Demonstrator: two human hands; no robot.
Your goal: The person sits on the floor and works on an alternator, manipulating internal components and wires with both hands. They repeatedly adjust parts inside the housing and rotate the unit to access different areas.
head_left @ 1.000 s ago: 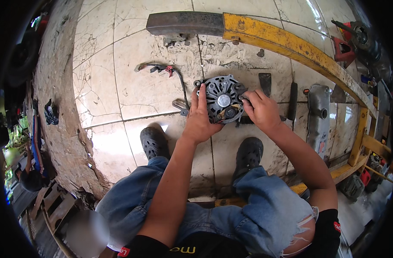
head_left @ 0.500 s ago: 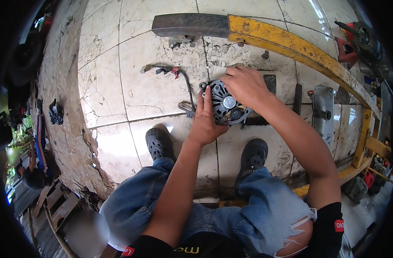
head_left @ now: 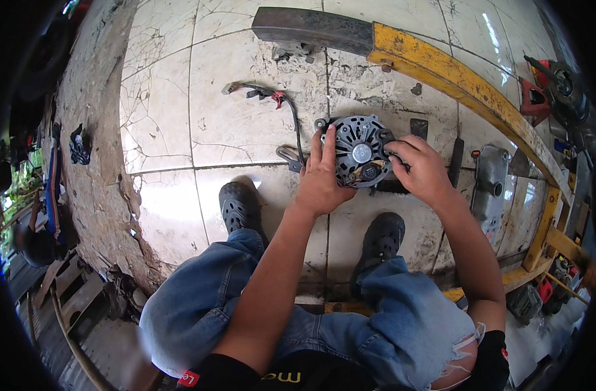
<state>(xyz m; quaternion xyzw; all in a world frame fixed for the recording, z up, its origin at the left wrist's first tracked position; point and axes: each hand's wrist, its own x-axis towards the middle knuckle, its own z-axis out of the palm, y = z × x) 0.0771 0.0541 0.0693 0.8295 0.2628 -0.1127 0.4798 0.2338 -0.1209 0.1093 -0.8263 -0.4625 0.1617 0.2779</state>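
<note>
A round, grey metal alternator (head_left: pixel 350 135) with a slotted face and a shiny round centre lies on the tiled floor between my feet. My left hand (head_left: pixel 319 182) grips its left side, with two fingers stretched along the rim and the thumb at the lower edge. At the right rim, my right hand (head_left: pixel 420 166) has curled fingers pinched together. Whatever small dark piece sits between those fingertips is too hidden to name. A dark cable (head_left: pixel 295 124) with red tape runs from near the left hand toward the upper left.
A yellow and dark steel beam (head_left: pixel 435 68) arcs across the far side. A grey metal cover (head_left: pixel 490 186) and a dark bar (head_left: pixel 456 161) lie to the right. Near the left hand is a metal bracket (head_left: pixel 289 154). My dark clogs (head_left: pixel 240 207) flank the work.
My right hand has moved from the alternator's top edge down to its right rim, uncovering more of the slotted face. The left hand still grips the left side. The view has shifted slightly.
</note>
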